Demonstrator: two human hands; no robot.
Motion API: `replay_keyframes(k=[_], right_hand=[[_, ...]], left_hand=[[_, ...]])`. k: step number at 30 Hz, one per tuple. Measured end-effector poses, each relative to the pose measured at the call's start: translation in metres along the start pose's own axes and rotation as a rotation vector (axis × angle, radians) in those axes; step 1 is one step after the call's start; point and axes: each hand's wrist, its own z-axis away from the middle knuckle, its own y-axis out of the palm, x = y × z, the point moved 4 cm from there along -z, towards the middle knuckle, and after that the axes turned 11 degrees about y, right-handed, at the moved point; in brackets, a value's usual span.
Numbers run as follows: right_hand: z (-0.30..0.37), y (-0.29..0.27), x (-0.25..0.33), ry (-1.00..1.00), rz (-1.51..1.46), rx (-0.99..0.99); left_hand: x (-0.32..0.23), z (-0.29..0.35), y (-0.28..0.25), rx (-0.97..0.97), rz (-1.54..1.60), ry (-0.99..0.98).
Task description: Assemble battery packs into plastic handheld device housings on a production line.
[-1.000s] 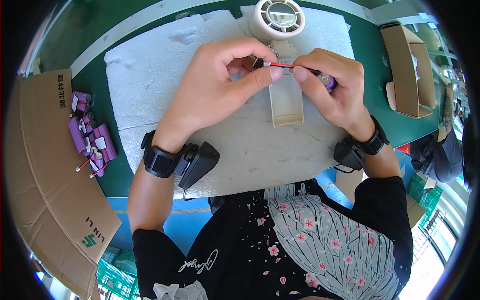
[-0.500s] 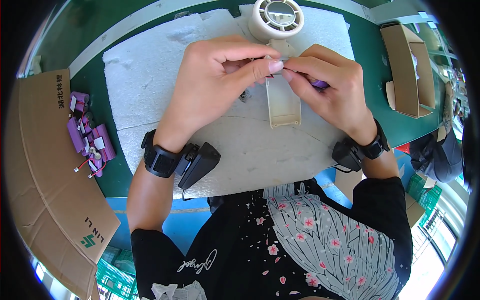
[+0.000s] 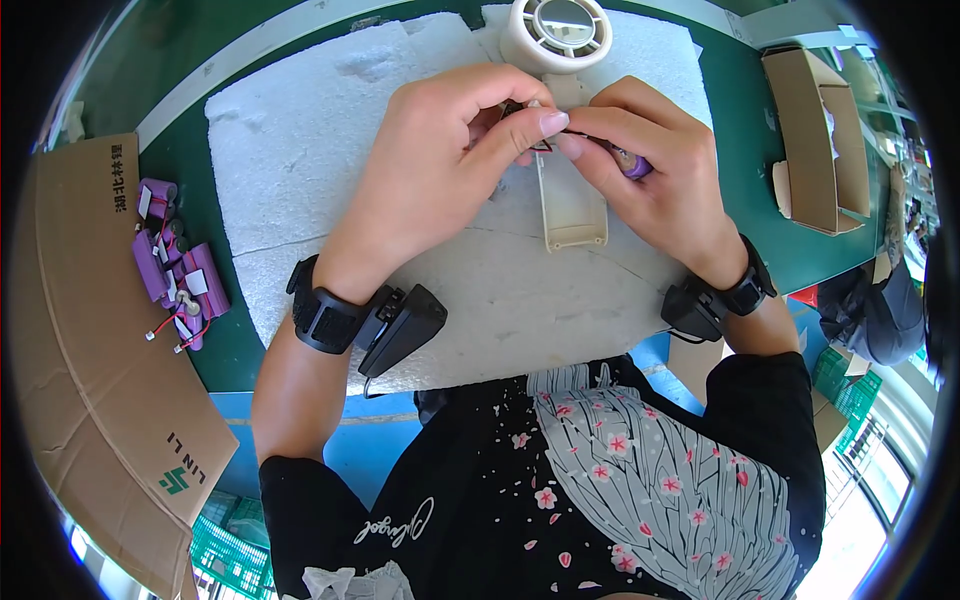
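A cream handheld fan [image 3: 556, 35] lies at the far middle, its round grille facing up. Its open, hollow handle shell [image 3: 575, 215] stretches toward me beneath my hands. Over the upper handle, my left hand [image 3: 440, 150] is closed in a pinch on thin wires, with a small dark part [image 3: 510, 108] showing behind the thumb. My right hand [image 3: 655, 150] meets it fingertip to fingertip, pinching the wire end. A purple battery cell [image 3: 631, 163] sits tucked under the right fingers, mostly covered. Whatever lies exactly between the fingertips is too small to make out.
The fan rests on a white foam sheet [image 3: 300, 150] over a green table [image 3: 745, 200]. Several purple battery packs [image 3: 180, 265] with wires lie at the left, beside a large cardboard box [image 3: 90, 330]. An open carton [image 3: 820, 140] stands at the right.
The fan and its handle have shifted slightly right. My left hand has turned a little, so the dark part shows more. More of the battery cell is visible under my right fingers.
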Motion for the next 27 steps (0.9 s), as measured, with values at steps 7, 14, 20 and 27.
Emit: replay_keyframes(k=[7,14,20,27], right_hand=[[-0.001,-0.002,0.002,0.025,0.013,-0.021],[-0.001,-0.002,0.001,0.003,-0.012,-0.033],[0.000,0.001,0.000,-0.055,-0.028,-0.010],[-0.001,-0.001,0.001,-0.054,-0.029,0.003]], left_hand=[[0.000,0.001,-0.002,-0.032,0.106,-0.022],[0.006,0.001,-0.008,0.081,0.188,-0.116],[0.005,0.001,-0.011,0.099,0.270,-0.126],[0.006,0.000,-0.012,0.087,0.292,-0.125]])
